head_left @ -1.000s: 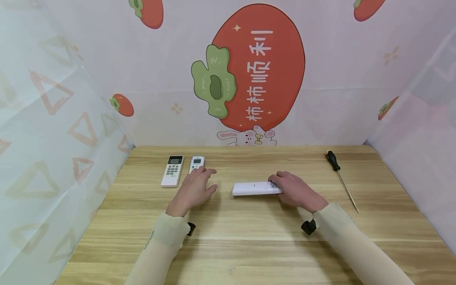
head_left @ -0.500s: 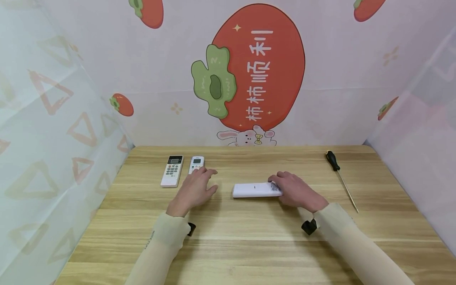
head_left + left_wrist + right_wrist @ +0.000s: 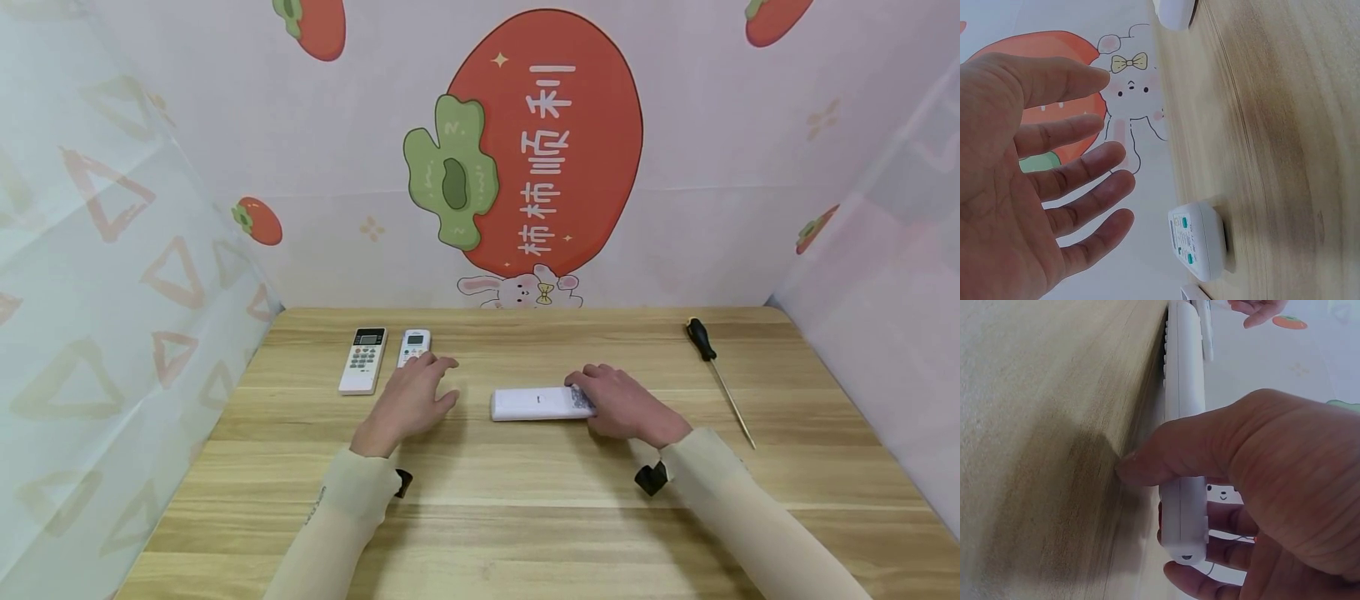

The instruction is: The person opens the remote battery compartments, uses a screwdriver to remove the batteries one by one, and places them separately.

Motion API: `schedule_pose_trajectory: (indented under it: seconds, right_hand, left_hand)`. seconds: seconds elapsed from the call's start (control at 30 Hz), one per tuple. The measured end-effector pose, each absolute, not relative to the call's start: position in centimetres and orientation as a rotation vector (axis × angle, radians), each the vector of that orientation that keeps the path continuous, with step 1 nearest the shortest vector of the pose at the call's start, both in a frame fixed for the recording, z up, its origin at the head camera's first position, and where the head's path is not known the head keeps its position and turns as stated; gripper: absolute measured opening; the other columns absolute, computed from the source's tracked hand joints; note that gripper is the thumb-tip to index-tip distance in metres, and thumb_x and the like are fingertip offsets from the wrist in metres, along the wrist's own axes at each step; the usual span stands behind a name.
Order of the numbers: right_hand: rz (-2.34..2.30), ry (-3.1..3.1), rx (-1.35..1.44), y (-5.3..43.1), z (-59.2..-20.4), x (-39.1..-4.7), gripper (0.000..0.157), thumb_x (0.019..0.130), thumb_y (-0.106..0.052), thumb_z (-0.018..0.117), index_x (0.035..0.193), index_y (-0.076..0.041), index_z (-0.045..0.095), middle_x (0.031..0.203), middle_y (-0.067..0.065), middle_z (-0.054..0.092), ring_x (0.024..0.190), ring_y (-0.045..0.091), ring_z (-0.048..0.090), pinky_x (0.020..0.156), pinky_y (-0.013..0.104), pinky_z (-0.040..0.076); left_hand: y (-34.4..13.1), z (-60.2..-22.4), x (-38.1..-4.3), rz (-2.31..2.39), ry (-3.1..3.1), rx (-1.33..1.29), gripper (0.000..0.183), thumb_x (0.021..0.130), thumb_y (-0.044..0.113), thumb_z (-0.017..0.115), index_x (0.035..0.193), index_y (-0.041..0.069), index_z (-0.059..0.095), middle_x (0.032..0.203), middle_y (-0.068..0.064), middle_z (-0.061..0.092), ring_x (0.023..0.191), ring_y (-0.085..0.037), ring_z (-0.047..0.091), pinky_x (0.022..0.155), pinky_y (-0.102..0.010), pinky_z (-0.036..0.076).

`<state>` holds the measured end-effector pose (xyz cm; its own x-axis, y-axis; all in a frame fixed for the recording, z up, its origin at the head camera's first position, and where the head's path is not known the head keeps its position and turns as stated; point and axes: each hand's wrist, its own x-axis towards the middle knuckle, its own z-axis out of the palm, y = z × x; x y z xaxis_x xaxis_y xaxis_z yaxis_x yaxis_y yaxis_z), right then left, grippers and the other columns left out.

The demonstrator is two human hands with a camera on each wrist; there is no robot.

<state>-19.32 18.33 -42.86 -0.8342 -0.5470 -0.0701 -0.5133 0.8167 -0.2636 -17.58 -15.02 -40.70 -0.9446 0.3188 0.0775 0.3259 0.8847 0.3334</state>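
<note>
Your right hand (image 3: 626, 404) is gripping the face-down remote (image 3: 534, 404) by its right end | long axis is running sideways toward your left hand (image 3: 408, 400) | left fingers apart, holding nothing

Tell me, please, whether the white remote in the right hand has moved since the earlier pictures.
Yes, slightly: the white remote now sits a little lower in the head view, judged against the screwdriver.

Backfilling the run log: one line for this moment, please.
left hand: empty, fingers apart | right hand: grips white remote, buttons down | on table: black-topped remote, white-topped remote, screwdriver
</note>
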Motion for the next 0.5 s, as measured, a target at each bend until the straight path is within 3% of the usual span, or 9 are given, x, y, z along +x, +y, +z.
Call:
schedule_pose_trajectory:
  seconds: [0.5]
  right_hand:
    - [-0.393,2.803,-0.798,18.49,-43.12,-19.49,0.06,0.074,0.001,0.072,0.132,-0.01,0.06,0.116,0.008,0.061,0.101,0.026,0.056,0.091,0.05,0.047]
  left_hand:
    - [-14.82,-40.65,-17.68,-0.548,-3.022,-0.553,0.041,0.095,0.025,0.07,0.133,0.01,0.063,0.113,-0.008,0.062,0.099,-0.026,0.055,0.086,-0.044,0.046]
